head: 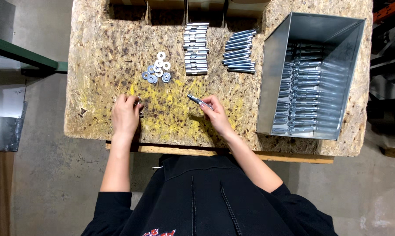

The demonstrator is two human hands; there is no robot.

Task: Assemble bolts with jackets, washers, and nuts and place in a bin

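bolt [197, 100] | below washers [157, 70], long axis up-left | right hand [216, 114] pinching bolt | left hand [125, 115] curled over small nuts [140, 109]

The counter [110, 39] is a slab of chipboard, stained dark in patches and smeared yellow near its front edge, resting on a wooden rail above a concrete floor [44, 175]. On it lie a loose heap of flat washers [157, 70], 2 neat rows of metal pieces side by side, the sleeves [195, 49] on the left and the bolts [240, 51] on the right, and a few small nuts [140, 109] near the front. A shiny sheet-metal bin [271, 78] stands at the right end, holding stacked bolts of the same kind.
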